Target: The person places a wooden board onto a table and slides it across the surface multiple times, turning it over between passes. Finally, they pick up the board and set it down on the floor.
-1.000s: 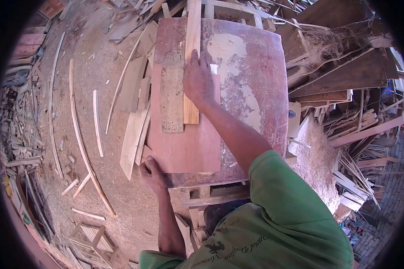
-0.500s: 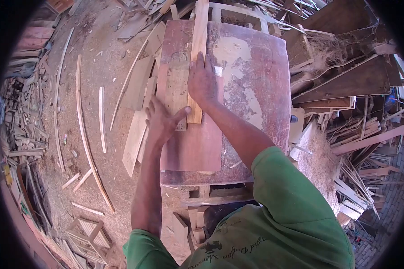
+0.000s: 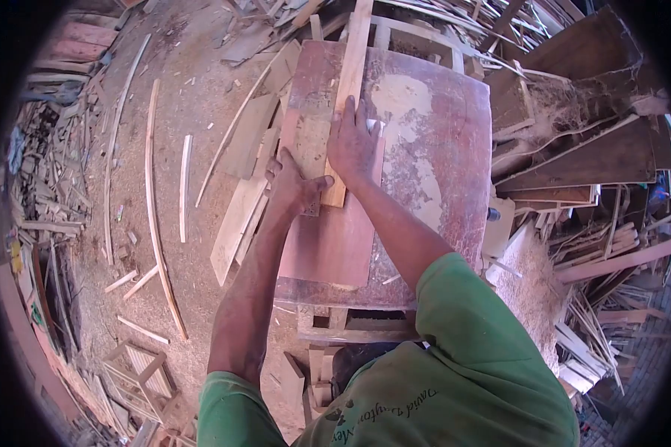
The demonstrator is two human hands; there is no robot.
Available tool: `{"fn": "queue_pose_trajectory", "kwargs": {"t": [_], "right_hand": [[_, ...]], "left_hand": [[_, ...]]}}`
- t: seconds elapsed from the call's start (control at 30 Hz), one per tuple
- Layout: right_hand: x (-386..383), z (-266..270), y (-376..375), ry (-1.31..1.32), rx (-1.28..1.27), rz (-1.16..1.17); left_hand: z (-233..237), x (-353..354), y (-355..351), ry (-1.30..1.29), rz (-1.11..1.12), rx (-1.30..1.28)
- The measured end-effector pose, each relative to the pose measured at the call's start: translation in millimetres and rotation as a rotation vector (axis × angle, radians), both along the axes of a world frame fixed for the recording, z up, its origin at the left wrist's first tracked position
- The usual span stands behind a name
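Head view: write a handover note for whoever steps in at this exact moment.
Right hand: flat, palm down on the long pale plank.
Left hand: spread on the worn short board, thumb against the plank's near end.
Both pieces lie side by side on the reddish sheet atop the table.
Done: pieces laid edge to edge.
Remaining: no cut, mark or fastening shows yet.

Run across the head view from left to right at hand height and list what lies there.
Scrap wood pile → long curved strip → short pale slat → loose boards beside the table → left hand → right hand → bare tabletop → stacked dark boards.
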State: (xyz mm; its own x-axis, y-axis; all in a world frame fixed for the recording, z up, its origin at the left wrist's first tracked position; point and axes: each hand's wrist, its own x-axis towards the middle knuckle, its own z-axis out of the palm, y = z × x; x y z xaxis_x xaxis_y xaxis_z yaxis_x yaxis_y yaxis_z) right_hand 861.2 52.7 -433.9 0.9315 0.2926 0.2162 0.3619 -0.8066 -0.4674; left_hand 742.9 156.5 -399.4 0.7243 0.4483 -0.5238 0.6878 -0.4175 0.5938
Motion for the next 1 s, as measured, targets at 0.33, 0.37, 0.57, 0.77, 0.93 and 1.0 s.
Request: {"fn": "queue_pose_trajectory", "kwargs": {"t": [0.33, 0.37, 0.57, 0.77, 0.93, 1.0], "right_hand": [[-2, -7, -4, 0.149, 0.032, 0.023], [-2, -8, -5, 0.151, 0.018, 0.024], [-37, -1, -15, 0.196, 0.027, 0.035], [-54, -2, -16, 0.203, 0.123, 0.02], [-58, 0, -18, 0.209, 0.144, -0.004], [-54, -3, -16, 0.182, 0.137, -0.006]], "left_hand": [[-4, 2, 3, 0.035, 0.005, 0.029], [-9, 2, 4, 0.024, 0.002, 0.038], [-3, 0, 5, 0.034, 0.023, 0.031], [21, -5, 1, 0.08, 0.022, 0.068], [10, -25, -4, -0.058, 0.038, 0.061], [3, -28, 4, -0.177, 0.018, 0.026]]}}
